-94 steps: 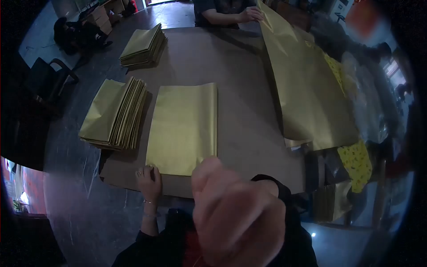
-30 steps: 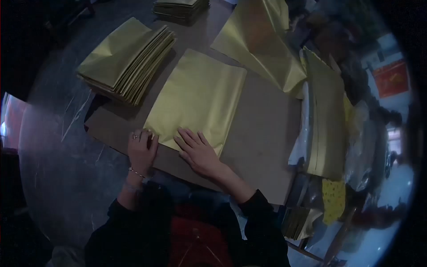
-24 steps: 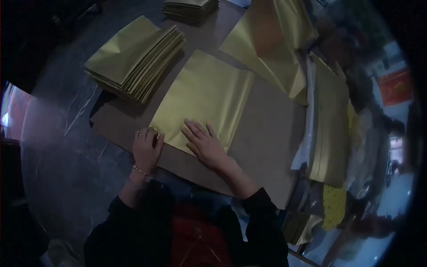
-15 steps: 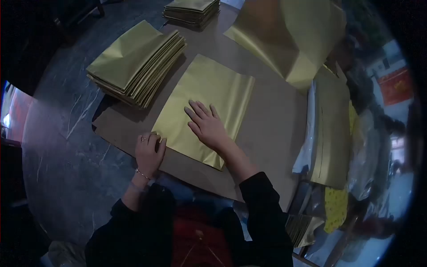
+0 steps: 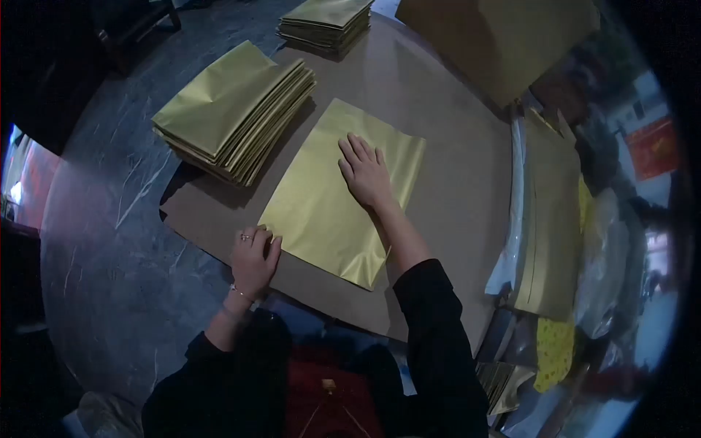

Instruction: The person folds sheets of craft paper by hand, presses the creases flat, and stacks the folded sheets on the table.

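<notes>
A gold paper sheet (image 5: 321,190), folded over along its right side, lies flat on the brown board in front of me. My right hand (image 5: 365,174) rests palm down on its upper right part, fingers stretched out and pressed lightly together. At the sheet's near left corner, my left hand (image 5: 255,255) has its fingers curled on the edge, with the thumb beside them. How firmly the corner is gripped is partly hidden. Creases show at the paper's near right corner.
A thick stack of folded gold paper (image 5: 226,109) stands at the left, with a smaller stack (image 5: 325,25) behind it. A large gold-brown sheet (image 5: 504,44) hangs at the top right. More gold sheets (image 5: 551,219) line the right edge of the brown board (image 5: 460,204).
My right hand has slid away from me and slightly right over the paper. The large sheet at the back has shifted up and away, baring more board. My left hand stays at the corner.
</notes>
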